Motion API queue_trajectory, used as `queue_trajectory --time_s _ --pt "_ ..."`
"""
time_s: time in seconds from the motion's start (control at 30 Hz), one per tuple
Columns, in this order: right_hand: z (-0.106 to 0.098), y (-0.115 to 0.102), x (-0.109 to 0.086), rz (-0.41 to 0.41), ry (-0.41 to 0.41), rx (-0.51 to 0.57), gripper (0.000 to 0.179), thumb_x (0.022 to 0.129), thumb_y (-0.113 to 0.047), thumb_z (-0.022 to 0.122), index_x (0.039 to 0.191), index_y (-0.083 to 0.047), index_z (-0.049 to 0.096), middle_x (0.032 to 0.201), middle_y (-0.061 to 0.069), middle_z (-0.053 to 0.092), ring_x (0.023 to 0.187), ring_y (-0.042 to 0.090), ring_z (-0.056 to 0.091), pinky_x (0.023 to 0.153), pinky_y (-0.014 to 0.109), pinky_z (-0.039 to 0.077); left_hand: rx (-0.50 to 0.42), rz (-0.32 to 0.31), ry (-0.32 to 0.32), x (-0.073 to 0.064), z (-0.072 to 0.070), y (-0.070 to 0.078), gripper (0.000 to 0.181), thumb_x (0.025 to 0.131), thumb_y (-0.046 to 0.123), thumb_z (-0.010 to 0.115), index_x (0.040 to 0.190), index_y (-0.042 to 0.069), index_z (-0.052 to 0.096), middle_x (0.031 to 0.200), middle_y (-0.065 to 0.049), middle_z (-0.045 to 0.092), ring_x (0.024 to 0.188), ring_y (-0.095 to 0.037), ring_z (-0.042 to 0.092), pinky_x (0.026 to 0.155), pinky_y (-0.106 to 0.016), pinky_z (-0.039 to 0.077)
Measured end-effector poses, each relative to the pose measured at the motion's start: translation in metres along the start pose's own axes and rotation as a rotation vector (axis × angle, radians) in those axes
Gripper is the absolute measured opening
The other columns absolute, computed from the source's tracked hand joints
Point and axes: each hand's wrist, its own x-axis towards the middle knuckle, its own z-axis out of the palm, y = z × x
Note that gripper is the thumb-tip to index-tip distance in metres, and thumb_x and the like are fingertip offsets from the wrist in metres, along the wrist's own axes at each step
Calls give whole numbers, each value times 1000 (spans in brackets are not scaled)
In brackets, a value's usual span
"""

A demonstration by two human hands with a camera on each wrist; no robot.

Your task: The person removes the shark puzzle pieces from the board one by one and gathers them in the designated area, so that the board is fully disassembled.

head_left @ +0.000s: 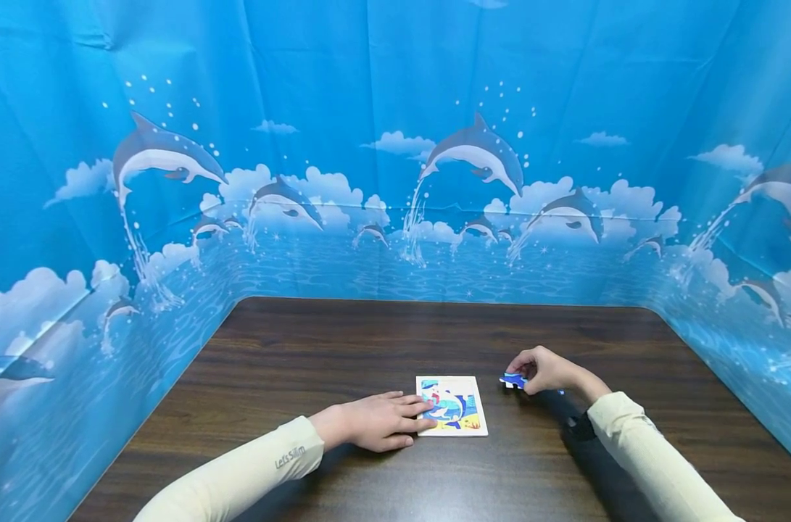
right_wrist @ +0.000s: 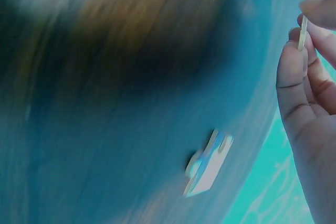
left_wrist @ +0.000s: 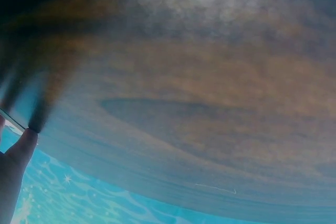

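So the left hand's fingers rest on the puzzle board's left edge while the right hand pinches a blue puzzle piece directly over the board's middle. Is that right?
Not quite: the blue puzzle piece isn't over the puzzle board. The head view shows the right hand pinching it off to the board's right, apart from it. The rest stands.

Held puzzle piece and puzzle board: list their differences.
The puzzle piece is small and irregular; the puzzle board is larger and squarish. The right hand pinches the piece; the left hand rests on the board, which lies on the table. The piece shows blue and white; the board also has yellow. Both show blue.
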Motion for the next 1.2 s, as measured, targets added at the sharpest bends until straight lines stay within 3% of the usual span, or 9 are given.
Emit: queue_trajectory --time_s 0.73,1.2 --pt "-4 15 -10 99 22 -25 32 68 4 70 99 3 67 91 9 63 80 17 50 67 26 46 -20 4 2 -1 1 0 49 103 36 30 150 28 22 157 -1 22 145 -18 23 114 -42 29" --pt "0 17 -8 47 59 -146 30 65 4 71 94 2 70 86 5 59 76 14 46 63 22 41 -16 7 6 -1 1 0 49 103 36 30 150 28 22 157 -2 22 145 -18 23 114 -42 29"
